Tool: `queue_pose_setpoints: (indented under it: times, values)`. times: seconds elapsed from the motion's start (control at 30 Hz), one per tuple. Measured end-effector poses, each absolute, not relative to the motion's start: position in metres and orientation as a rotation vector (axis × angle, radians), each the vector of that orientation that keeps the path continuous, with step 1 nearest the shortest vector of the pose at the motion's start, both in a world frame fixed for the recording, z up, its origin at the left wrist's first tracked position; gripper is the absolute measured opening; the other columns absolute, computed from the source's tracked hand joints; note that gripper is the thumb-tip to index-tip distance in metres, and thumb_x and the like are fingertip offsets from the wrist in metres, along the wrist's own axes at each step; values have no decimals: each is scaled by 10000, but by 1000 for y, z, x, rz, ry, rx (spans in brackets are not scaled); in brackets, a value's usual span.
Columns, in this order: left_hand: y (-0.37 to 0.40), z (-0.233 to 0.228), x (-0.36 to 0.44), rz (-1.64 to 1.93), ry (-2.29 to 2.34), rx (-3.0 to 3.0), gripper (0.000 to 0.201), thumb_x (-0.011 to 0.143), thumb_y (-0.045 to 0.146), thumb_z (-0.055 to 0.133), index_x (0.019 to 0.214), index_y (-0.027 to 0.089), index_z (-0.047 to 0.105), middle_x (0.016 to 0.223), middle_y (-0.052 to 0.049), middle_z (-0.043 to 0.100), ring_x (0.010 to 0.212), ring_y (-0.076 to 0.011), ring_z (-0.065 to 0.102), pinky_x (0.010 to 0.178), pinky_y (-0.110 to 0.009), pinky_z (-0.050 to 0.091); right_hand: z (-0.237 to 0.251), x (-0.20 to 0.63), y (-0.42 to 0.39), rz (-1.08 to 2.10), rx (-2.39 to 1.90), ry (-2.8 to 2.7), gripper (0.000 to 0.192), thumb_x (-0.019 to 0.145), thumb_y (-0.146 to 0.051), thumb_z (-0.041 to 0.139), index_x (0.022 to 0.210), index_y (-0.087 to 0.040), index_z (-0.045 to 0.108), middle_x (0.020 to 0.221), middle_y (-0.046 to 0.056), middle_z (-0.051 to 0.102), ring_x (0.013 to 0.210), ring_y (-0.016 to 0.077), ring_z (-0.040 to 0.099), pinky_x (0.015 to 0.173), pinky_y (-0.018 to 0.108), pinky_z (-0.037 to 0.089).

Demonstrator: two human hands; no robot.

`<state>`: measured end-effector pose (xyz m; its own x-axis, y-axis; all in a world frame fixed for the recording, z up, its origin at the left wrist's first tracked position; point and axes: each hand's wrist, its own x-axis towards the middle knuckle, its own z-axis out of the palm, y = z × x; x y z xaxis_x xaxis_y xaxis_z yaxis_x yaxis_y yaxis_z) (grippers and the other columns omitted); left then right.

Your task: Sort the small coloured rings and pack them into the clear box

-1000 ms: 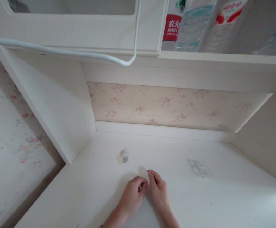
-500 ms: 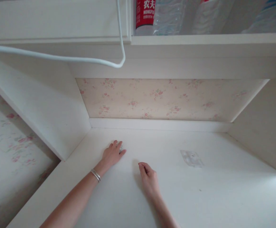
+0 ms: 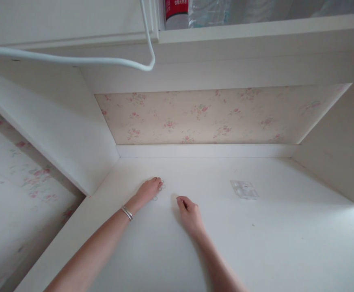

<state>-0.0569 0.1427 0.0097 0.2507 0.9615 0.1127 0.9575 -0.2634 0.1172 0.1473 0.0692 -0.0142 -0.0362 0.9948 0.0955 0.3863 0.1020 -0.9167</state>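
Note:
My left hand (image 3: 149, 189) rests on the white desktop (image 3: 152, 251), its fingers closed and drawn together beside some small thin rings (image 3: 162, 185). One more ring (image 3: 155, 198) lies just below that hand. Whether a ring is pinched in the left fingers cannot be made out. To the right, my right hand (image 3: 190, 213) is closed in a pinch, thumb against forefinger; anything between them is too small to name. A clear plastic packet (image 3: 244, 190) lies flat on the desktop, further right of both hands.
A white cable (image 3: 104, 61) hangs across the upper left in front of the cabinet. Bottles, one with a red label (image 3: 177, 8), stand on the shelf (image 3: 256, 30) above. White side panels (image 3: 58, 121) bound the desk. A small speck (image 3: 253, 225) lies on the right.
My left hand has gone from spread fingers over the rings to fingers closed together, leaving rings visible. My right hand keeps its pinch. The view has shifted and tilted slightly.

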Motion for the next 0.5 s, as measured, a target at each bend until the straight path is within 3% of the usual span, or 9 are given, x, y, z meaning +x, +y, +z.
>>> queue_pose_setpoints:
  times: [0.23,0.37,0.5]
  values:
    - [136,35,-61,687,1731,2257,297,909,351,359,877,184,604,867,-31,634,805,-158,595,763,-274,451,-11,148,67,927,-1384,-1550,396,858,-448,398,913,-186,690,697,36,658,615,151,550,569,243,355]
    - [125,39,-66,724,1638,2080,359,912,409,325,899,175,598,882,-24,610,636,-120,606,584,-247,482,-10,149,66,934,-1358,-1522,406,850,-465,408,904,-184,697,713,41,660,621,155,547,572,247,364]
    - [114,35,-72,837,1595,2009,366,902,431,344,885,168,598,959,-48,585,708,-132,629,537,-236,504,-11,150,67,961,-1325,-1439,430,831,-491,427,892,-166,702,671,46,644,601,156,539,552,246,368]
